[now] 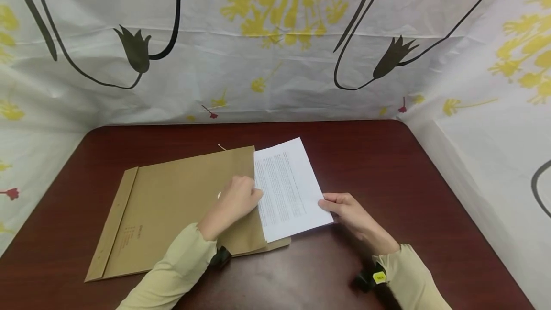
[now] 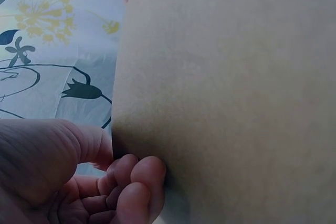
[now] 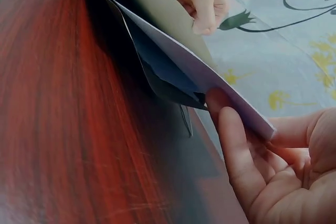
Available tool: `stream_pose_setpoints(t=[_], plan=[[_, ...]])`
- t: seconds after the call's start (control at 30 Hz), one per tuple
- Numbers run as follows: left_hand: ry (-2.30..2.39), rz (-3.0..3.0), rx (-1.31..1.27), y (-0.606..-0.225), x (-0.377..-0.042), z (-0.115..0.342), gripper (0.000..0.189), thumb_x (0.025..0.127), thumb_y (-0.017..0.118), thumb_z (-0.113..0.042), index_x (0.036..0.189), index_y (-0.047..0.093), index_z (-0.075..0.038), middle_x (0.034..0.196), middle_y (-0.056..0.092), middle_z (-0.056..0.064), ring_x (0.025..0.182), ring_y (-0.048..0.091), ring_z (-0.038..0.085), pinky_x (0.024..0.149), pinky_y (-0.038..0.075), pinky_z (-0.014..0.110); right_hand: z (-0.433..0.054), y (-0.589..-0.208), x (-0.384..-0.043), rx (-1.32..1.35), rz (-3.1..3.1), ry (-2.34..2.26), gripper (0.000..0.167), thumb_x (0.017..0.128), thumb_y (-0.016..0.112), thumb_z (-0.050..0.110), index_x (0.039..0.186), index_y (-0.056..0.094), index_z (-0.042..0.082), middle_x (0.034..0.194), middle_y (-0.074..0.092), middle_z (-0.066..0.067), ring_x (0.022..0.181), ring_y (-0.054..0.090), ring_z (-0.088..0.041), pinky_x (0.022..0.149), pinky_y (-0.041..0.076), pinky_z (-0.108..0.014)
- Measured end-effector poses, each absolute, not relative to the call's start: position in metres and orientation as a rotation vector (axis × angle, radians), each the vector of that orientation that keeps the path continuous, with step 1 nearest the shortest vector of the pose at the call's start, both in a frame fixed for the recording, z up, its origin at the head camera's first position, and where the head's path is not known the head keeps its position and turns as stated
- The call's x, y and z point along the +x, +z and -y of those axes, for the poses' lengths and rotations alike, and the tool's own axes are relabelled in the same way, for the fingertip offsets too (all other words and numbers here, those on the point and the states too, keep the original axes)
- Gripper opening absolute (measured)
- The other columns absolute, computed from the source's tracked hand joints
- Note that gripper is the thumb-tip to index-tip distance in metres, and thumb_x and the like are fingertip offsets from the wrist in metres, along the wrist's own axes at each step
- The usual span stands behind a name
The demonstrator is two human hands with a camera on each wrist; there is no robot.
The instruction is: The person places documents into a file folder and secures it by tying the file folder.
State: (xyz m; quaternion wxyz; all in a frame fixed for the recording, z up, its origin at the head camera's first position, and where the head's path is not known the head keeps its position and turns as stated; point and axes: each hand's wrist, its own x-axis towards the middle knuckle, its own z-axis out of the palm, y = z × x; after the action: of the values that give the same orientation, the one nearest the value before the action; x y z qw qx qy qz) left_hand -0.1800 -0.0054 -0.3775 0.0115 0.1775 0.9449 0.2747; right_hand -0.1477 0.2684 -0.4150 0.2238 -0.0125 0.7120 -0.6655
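Note:
A brown kraft document envelope [image 1: 185, 204] lies at a slant on the table, its mouth facing right. Printed white sheets [image 1: 286, 190] stick partway out of that mouth. My left hand [image 1: 234, 202] pinches the edge of the envelope's upper layer [image 2: 226, 77] between thumb and curled fingers. With thumb above and fingers beneath, my right hand [image 1: 350, 216] grips the right edge of the sheets. The right wrist view shows the sheets [image 3: 210, 69] as a thin stack between the envelope's parted layers. The part of the sheets inside the envelope is hidden.
The dark red-brown table [image 1: 366, 157] extends around the envelope. A patterned white cloth [image 1: 280, 75] hangs behind it and along both sides. A short string [image 1: 221, 147] shows past the envelope's far edge. Each wrist carries a small black camera.

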Motion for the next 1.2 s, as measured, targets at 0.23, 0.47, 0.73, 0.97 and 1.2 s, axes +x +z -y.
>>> stream_pose_setpoints(t=[0.23,0.47,0.73,0.97,1.2], plan=[[0.880,-2.928,0.529,-0.378,-0.180,0.004,0.039,0.074,0.051,-0.001,0.051,0.023,-0.015,0.052,0.018,-0.005,0.047,0.019,0.008,0.043,0.021,0.021,-0.262,-0.413,-0.150,-0.224,-1.927,-1.788,0.036,0.095,0.049,0.006,0.118,0.049,-0.021,0.093,0.069,-0.008,0.076,0.065,-0.013,0.062,0.053,-0.026],[0.909,-2.924,0.543,-0.377,-0.180,0.003,0.040,0.073,0.051,-0.001,0.051,0.022,-0.016,0.051,0.017,-0.007,0.046,0.018,0.007,0.042,0.019,0.020,-0.231,-0.414,-0.155,-0.272,-1.838,-1.769,0.035,0.093,0.052,0.003,0.118,0.050,-0.020,0.090,0.069,-0.010,0.072,0.064,-0.012,0.059,0.051,-0.024],[0.915,-2.938,0.542,-0.375,-0.179,0.003,0.039,0.073,0.053,-0.003,0.050,0.024,-0.016,0.049,0.023,-0.006,0.044,0.023,0.007,0.041,0.020,0.020,-0.221,-0.417,-0.158,-0.269,-1.838,-1.758,0.034,0.089,0.057,0.002,0.115,0.053,-0.020,0.087,0.069,-0.011,0.071,0.064,-0.012,0.058,0.052,-0.023],[0.935,-2.943,0.543,-0.374,-0.178,0.003,0.040,0.074,0.055,-0.004,0.049,0.026,-0.015,0.049,0.022,-0.006,0.045,0.024,0.008,0.041,0.021,0.020,-0.205,-0.419,-0.160,-0.238,-1.852,-1.748,0.031,0.086,0.060,0.001,0.110,0.057,-0.019,0.080,0.067,-0.008,0.066,0.063,-0.011,0.057,0.053,-0.023],[0.962,-2.940,0.571,-0.374,-0.177,-0.001,0.039,0.074,0.057,-0.006,0.050,0.028,-0.016,0.048,0.024,-0.007,0.045,0.026,0.007,0.041,0.022,0.020,-0.179,-0.424,-0.164,-0.240,-1.820,-1.722,0.028,0.086,0.060,0.000,0.107,0.059,-0.018,0.076,0.066,-0.007,0.065,0.062,-0.011,0.058,0.053,-0.023]])
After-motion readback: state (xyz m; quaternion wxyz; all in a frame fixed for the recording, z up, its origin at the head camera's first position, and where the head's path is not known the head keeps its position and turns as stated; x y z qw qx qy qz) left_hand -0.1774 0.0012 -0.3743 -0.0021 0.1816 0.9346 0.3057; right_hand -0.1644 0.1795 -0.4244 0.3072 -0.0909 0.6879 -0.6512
